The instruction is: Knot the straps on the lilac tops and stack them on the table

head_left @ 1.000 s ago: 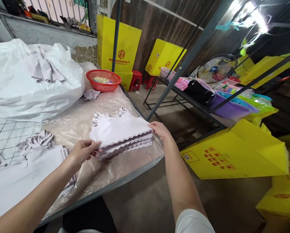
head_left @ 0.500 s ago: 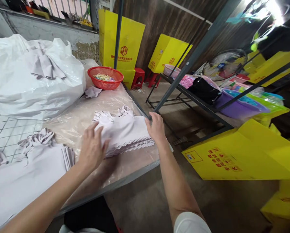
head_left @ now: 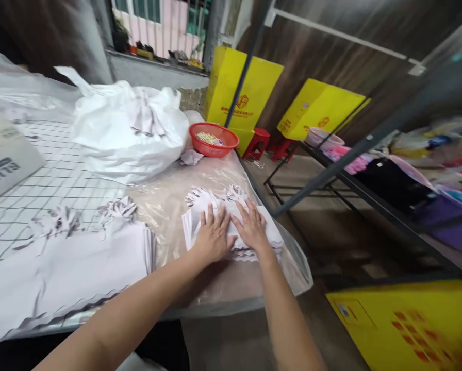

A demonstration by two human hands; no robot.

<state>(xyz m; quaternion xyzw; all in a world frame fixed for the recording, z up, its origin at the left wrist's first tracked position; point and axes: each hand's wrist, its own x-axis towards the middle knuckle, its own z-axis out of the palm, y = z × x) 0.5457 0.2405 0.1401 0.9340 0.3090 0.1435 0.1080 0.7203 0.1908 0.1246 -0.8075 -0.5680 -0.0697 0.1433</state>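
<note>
Right in front of the person lies a pale cloth stack [head_left: 271, 232], zigzag edge toward the body and bunched strips at its twelve o'clock side. Both palms are down on it: the left hand [head_left: 214, 237] on the left part, its fingers stretched and slightly spread, and the right hand [head_left: 251, 228] just beside it, fingers likewise extended — each pressing on the top, with no cloth gripped.

The stack sits on a table covered in clear plastic [head_left: 238, 296]. At nine o'clock from it lies a wider cloth pile [head_left: 76, 268], partly over a wire grid [head_left: 61, 152]. A bulging white bag [head_left: 111, 147] stands at ten to eleven, a red basket [head_left: 220, 149] near twelve. Beyond that, I see a tall yellow box [head_left: 250, 77]; at two to three, a rack holds black cloth [head_left: 393, 185] — blurry from here.
</note>
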